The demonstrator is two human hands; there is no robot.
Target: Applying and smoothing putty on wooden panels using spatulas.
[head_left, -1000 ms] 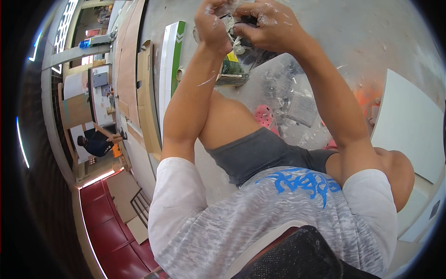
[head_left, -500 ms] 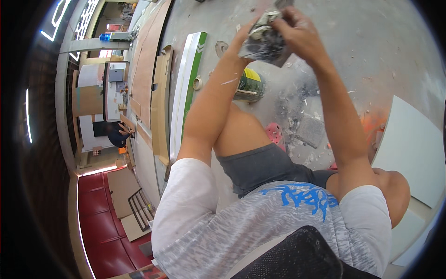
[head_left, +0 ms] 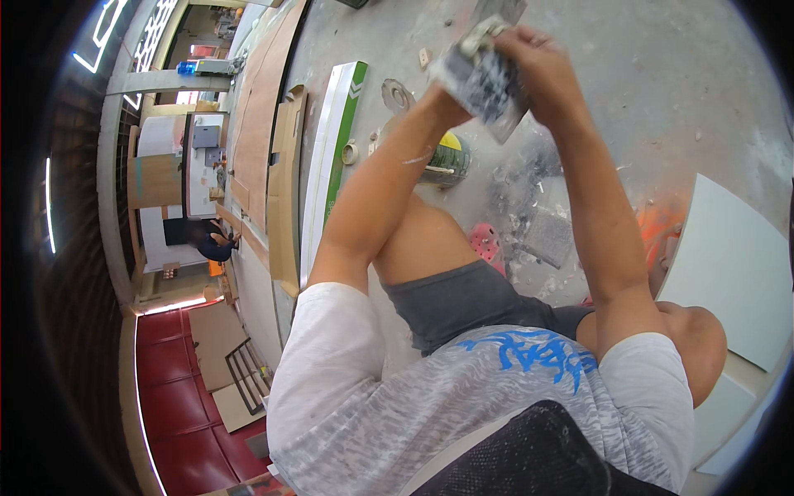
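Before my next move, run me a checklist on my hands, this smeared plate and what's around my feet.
1. Right hand at the smeared plate: ok, by its upper right edge.
2. Left hand gripping securely: cannot tell, the plate hides its fingers.
3. Plate clean: not ok, it is smeared, with a pale lump at its upper edge.
4. Green-and-yellow can fully visible: not ok, the left forearm covers part.
5. Floor near the pink clog free of debris: not ok, scraps lie there.
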